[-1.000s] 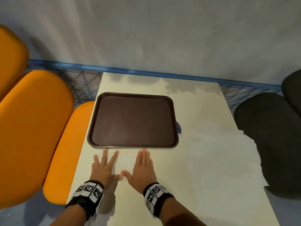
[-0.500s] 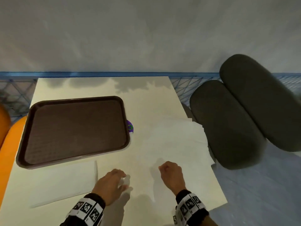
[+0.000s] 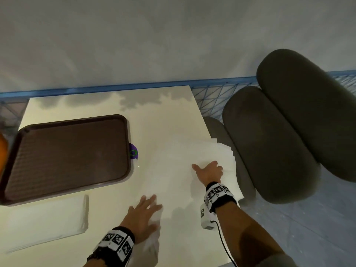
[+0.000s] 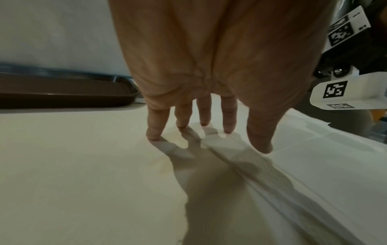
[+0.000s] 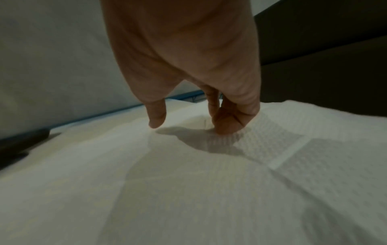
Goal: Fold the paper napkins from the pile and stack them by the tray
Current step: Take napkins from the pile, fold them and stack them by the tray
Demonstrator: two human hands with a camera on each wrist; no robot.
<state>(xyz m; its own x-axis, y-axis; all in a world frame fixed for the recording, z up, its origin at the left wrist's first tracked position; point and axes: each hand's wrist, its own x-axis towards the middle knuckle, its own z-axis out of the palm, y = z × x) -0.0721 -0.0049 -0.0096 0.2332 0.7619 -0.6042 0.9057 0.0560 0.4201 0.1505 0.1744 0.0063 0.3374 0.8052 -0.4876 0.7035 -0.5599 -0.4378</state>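
A brown tray (image 3: 67,151) (image 4: 62,92) lies at the table's left. In front of it, a folded white napkin stack (image 3: 44,222) rests on the table. The pile of unfolded white napkins (image 3: 179,166) (image 5: 209,190) (image 4: 314,165) covers the table's right side. My left hand (image 3: 148,205) (image 4: 201,131) has straight, spread fingers, with the tips touching down at the pile's left edge. My right hand (image 3: 209,170) (image 5: 188,126) rests farther right on the pile. Its bent fingertips press the top napkin and the thumb stands apart. Neither hand pinches paper.
The cream table (image 3: 163,116) ends at a blue railing (image 3: 115,87) under a grey wall. Dark grey chair cushions (image 3: 289,132) stand close to the table's right edge. A purple sticker (image 3: 133,152) peeks out beside the tray. An orange chair (image 3: 2,151) shows at far left.
Both hands left the folded napkin in front of the tray and moved right onto the pile. The view swung right with them. The left fingers have straightened since half a second ago.
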